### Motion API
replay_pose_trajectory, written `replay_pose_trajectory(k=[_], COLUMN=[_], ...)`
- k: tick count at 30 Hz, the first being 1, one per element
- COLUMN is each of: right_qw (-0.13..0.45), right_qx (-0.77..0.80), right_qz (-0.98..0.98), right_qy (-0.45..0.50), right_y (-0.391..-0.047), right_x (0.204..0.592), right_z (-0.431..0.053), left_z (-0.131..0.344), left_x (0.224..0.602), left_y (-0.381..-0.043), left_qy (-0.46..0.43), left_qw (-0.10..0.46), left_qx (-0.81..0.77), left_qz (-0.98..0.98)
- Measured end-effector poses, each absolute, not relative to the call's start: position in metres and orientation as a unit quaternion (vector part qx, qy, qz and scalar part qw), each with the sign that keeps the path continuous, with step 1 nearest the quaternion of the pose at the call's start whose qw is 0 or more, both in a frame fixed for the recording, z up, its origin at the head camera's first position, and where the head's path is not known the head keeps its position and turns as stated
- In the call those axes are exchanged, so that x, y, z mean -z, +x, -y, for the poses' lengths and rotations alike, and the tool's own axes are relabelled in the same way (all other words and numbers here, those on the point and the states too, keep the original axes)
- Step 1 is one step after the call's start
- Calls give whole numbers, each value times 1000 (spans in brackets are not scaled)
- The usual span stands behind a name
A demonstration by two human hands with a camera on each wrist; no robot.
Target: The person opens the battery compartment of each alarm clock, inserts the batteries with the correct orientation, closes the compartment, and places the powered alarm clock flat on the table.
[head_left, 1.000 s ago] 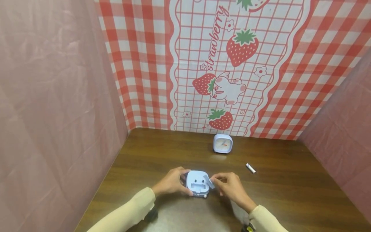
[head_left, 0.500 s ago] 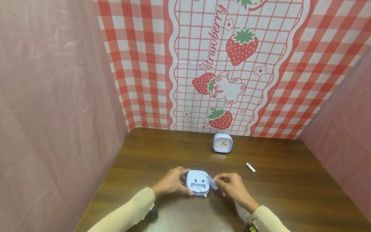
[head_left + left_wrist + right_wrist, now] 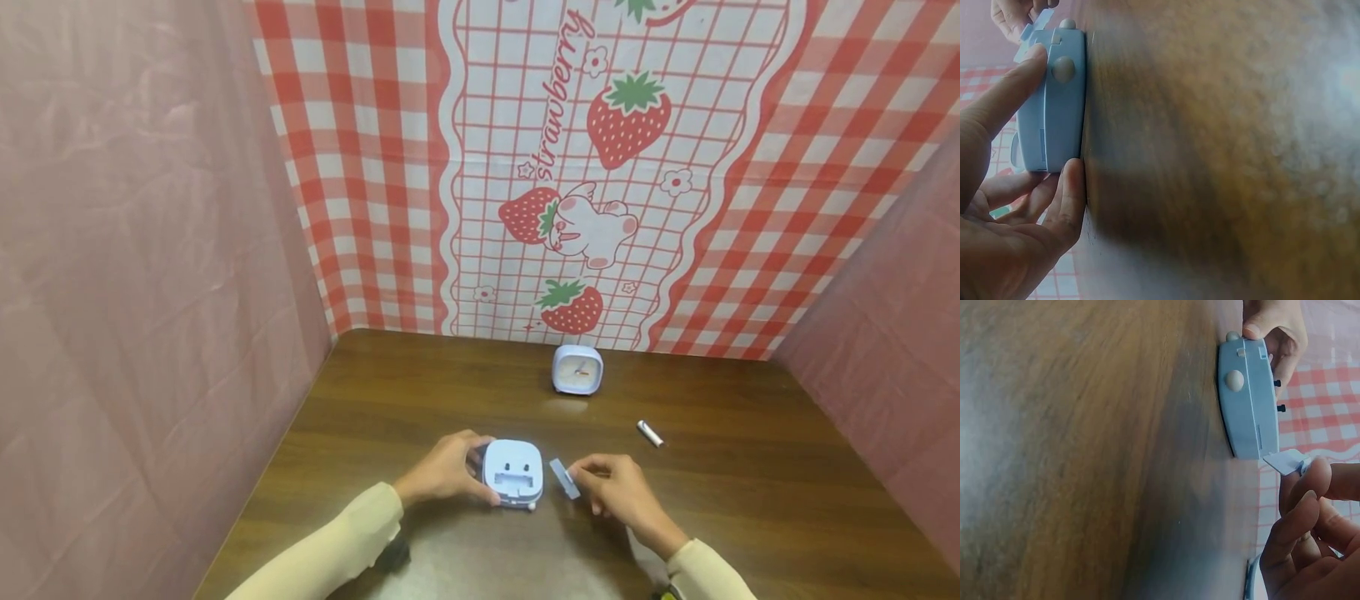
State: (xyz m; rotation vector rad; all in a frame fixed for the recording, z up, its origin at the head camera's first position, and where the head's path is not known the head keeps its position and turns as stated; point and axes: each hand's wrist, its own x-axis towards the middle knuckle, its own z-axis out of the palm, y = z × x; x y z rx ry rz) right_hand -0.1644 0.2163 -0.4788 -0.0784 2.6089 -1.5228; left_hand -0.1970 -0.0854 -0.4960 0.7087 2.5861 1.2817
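A light blue alarm clock (image 3: 513, 461) lies face down on the wooden table, its back up with two black knobs and an uncovered battery compartment. My left hand (image 3: 448, 471) grips its left side, thumb at the near edge and fingers at the far side. In the right wrist view the clock (image 3: 1247, 403) shows edge-on with small round feet. Just right of it, my right hand (image 3: 618, 492) pinches a thin, pale blue battery cover (image 3: 565, 479) between thumb and fingers. The cover is tilted and apart from the clock in the head view.
A second pale alarm clock (image 3: 577, 370) stands upright at the back of the table (image 3: 420, 392), near the strawberry-print cloth (image 3: 570, 167). A white battery (image 3: 649, 433) lies to the right. Pink curtains (image 3: 150, 250) hang on both sides.
My right hand has drawn the battery cover away from the clock, to the right and slightly toward me. The left hand and the clock have stayed in place.
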Motion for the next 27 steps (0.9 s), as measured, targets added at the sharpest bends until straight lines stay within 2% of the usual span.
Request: replay_pose_trajectory(k=[27], right_qw=[82], right_qx=[529], right_qz=[-845], right_qy=[-11], right_y=[-156], right_x=[481], right_z=[-237], left_z=[86], left_x=[496], left_y=[-198], left_qy=[242], left_qw=[88], left_qx=[-439], left_qz=[-861])
